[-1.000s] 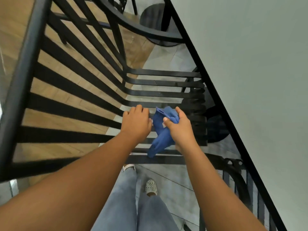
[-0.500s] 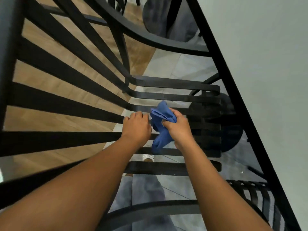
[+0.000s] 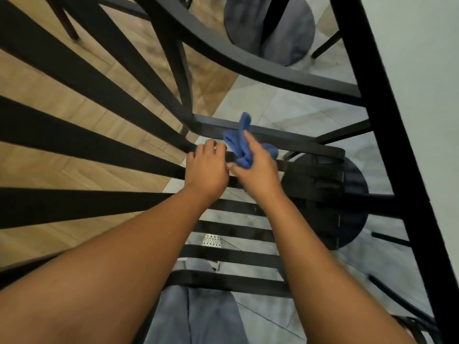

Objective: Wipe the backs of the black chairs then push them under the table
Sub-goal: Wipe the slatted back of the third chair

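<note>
A: Progress looks partial. The black chair (image 3: 248, 254) stands out from the table (image 3: 422, 70), whose dark edge runs down the right side, so pushing in is not yet done, and wiping seems under way.

B: Where's the blue cloth (image 3: 242, 142)?

A: Bunched in the right hand (image 3: 258, 175), fingers curled round it, against a far slat of the chair back.

B: And the other?

A: The left hand (image 3: 206, 170) sits just left of it, fingers curled over a slat, apparently steadying. Both forearms reach forward and down.
</note>
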{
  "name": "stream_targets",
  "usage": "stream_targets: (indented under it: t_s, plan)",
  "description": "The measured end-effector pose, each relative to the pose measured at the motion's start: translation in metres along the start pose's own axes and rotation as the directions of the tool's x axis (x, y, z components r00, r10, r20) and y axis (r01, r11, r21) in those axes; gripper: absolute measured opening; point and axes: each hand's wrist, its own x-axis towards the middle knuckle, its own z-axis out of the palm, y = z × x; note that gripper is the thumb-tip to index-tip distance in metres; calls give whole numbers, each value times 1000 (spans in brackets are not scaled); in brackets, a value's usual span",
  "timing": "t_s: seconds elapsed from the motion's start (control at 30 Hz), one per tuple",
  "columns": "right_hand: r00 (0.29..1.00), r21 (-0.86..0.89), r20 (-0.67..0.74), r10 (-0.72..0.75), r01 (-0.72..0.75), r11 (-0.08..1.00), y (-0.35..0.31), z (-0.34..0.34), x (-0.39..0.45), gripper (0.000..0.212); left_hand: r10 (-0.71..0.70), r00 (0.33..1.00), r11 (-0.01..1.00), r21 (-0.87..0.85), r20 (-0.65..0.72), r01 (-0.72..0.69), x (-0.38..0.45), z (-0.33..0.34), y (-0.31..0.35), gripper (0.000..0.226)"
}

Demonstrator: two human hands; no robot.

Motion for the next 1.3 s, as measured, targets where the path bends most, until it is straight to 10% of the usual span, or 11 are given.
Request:
stream_targets:
  t_s: [0.1,0.3,0.87,1.3]
  plan:
    - [979,-274,182,91,-39,961,19,17,18,83,-43,999,998,57,23,41,11,15,-12,63]
    - [990,-594,99,100,-22,804,56,36,55,89,51,998,997,60,38,-54,34,42,-28,65]
    - [970,-766,-49,-239,117,632,117,72,90,62,191,979,965,-168,-76,-201,58,89,-47,50]
    - [868,-547,-496,24,-334,768,130,49,100,67,166,984,986,4,59,-167,79,100,-19,39]
